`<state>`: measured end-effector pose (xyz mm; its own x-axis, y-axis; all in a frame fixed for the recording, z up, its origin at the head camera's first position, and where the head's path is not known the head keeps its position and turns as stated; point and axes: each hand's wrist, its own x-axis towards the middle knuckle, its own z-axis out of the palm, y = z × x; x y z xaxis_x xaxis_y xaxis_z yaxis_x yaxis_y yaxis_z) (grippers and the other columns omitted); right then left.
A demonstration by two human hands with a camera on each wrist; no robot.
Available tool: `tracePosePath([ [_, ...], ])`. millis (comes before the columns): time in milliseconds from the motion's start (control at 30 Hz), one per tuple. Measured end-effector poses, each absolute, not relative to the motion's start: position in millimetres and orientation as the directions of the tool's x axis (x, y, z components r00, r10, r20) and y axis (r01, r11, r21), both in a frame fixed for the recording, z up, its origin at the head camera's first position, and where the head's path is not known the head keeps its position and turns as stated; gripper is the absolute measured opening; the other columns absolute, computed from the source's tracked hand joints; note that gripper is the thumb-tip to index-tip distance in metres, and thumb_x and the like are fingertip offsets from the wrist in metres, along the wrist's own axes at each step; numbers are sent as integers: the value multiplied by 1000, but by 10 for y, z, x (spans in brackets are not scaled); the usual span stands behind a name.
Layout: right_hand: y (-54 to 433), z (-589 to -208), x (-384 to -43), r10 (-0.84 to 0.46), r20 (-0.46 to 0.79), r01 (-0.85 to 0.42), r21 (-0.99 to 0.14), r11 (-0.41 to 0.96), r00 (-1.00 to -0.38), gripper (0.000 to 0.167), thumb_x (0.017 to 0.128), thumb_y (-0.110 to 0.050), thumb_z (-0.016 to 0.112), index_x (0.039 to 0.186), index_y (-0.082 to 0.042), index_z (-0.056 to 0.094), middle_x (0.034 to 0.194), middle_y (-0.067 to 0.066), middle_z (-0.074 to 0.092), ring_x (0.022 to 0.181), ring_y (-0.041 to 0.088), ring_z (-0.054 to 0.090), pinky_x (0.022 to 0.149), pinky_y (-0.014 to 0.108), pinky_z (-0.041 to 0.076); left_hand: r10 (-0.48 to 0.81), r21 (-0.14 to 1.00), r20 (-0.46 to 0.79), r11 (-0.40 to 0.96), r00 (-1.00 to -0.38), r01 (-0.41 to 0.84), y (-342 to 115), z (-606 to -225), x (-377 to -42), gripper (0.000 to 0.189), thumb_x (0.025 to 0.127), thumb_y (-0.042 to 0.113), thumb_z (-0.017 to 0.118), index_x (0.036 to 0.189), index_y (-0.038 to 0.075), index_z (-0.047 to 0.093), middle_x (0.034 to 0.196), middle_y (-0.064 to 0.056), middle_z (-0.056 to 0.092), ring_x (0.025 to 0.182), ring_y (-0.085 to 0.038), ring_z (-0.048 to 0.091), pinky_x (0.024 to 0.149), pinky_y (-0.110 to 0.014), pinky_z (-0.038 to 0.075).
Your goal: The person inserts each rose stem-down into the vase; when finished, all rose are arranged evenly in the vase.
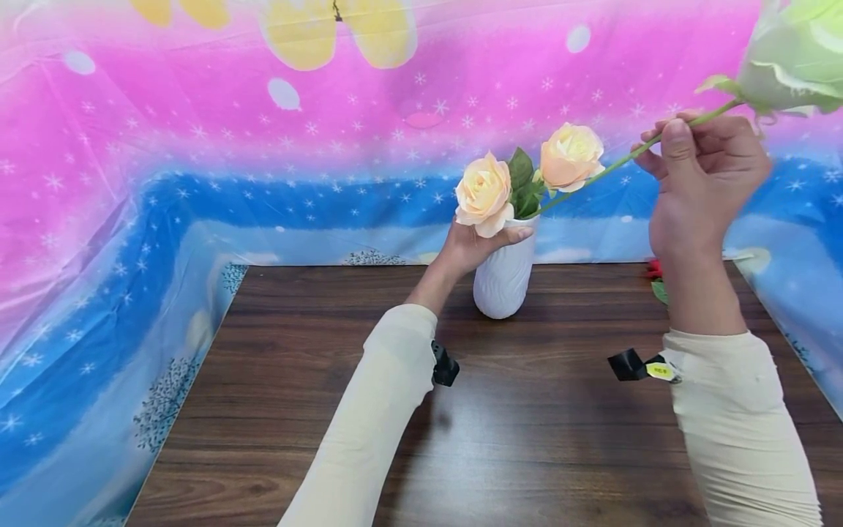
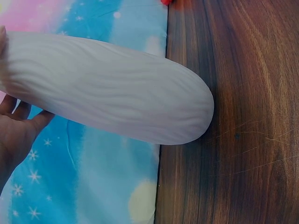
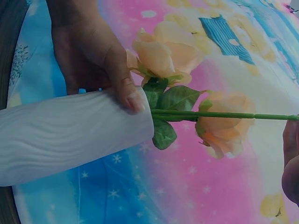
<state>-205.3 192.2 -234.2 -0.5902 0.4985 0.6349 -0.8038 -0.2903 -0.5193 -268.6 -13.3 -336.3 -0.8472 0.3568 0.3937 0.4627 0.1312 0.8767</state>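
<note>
A white vase [image 1: 503, 282] with a wavy ribbed surface leans slightly over the table. My left hand [image 1: 463, 251] grips it near the rim, its thumb across the front and the other fingers behind. Two peach roses [image 1: 485, 192] with dark green leaves [image 3: 180, 97] stand in the vase. My right hand [image 1: 707, 183] pinches the long green stem [image 1: 609, 170] of a pale green-white rose [image 1: 793, 62] between thumb and fingers, below the bloom. The stem slants down to the left, its lower end inside the vase mouth [image 3: 148, 112]. That bloom is cut off by the frame's edge.
A dark wood table [image 1: 283, 410] lies under both arms. Behind my right wrist, a red flower [image 1: 654, 269] with a green leaf shows partly at the table's back right. A pink and blue patterned cloth [image 1: 296, 205] hangs around the table's back and sides.
</note>
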Motion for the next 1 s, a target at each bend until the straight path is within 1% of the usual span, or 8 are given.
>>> tracePosePath([
  [100, 1883, -2348, -2051, 492, 627, -794, -523, -310, -605, 3, 89, 15, 66, 86, 13, 66, 74, 14, 71, 69, 22, 70, 67, 29, 62, 353, 867, 396, 161, -848, 472, -125, -3423, -2736, 80, 83, 15, 83, 152, 12, 42, 149, -9, 52, 137, -21, 53, 110, -38, 48],
  [167, 1864, -2353, -2054, 479, 637, -795, -526, -303, -604, 5, 89, 16, 65, 85, 12, 66, 73, 13, 71, 67, 21, 71, 67, 28, 63, 353, 864, 403, 157, -844, 478, -125, -3425, -2739, 80, 83, 16, 83, 152, 11, 42, 147, -9, 53, 135, -21, 53, 109, -38, 48],
  [333, 1820, -2371, -2076, 446, 672, -805, -524, -277, -591, 5, 89, 17, 65, 87, 12, 66, 74, 12, 73, 67, 20, 72, 68, 27, 63, 359, 873, 411, 108, -838, 475, -131, -3347, -2681, 76, 82, 9, 81, 149, 6, 44, 144, -14, 54, 134, -26, 54, 108, -36, 49],
  [567, 1779, -2411, -2106, 368, 678, -771, -553, -315, -636, 11, 90, 17, 63, 96, 10, 70, 78, 12, 76, 73, 20, 74, 73, 30, 63, 368, 901, 352, 117, -861, 418, -165, -3174, -2522, 73, 83, 7, 80, 147, 2, 45, 143, -17, 54, 134, -29, 53, 107, -36, 49],
  [700, 1769, -2443, -2123, 300, 682, -743, -581, -332, -667, 9, 88, 11, 70, 97, 12, 72, 82, 12, 78, 77, 20, 76, 75, 29, 63, 373, 898, 351, 127, -859, 422, -167, -3149, -2500, 72, 84, 6, 79, 147, 1, 45, 144, -18, 54, 135, -29, 53, 108, -37, 48],
  [800, 1753, -2472, -2130, 253, 675, -716, -603, -353, -693, 15, 85, 7, 75, 100, 11, 73, 85, 11, 79, 79, 19, 77, 76, 29, 63, 375, 894, 344, 148, -861, 422, -167, -3146, -2501, 70, 85, 7, 79, 146, 0, 46, 142, -19, 54, 134, -30, 54, 108, -40, 49],
  [867, 1736, -2492, -2139, 225, 674, -704, -618, -352, -704, 16, 85, 9, 75, 101, 9, 73, 86, 10, 79, 80, 18, 77, 77, 28, 63, 372, 893, 332, 171, -867, 416, -165, -3152, -2508, 70, 85, 9, 79, 146, 1, 46, 144, -19, 54, 135, -30, 53, 109, -41, 49],
  [1000, 1696, -2539, -2181, 200, 690, -715, -640, -281, -696, 23, 83, 11, 76, 104, 5, 74, 89, 7, 79, 81, 16, 76, 79, 26, 62, 360, 898, 299, 207, -884, 389, -145, -3232, -2578, 74, 85, 13, 81, 149, 6, 45, 147, -14, 52, 137, -28, 52, 111, -43, 48],
])
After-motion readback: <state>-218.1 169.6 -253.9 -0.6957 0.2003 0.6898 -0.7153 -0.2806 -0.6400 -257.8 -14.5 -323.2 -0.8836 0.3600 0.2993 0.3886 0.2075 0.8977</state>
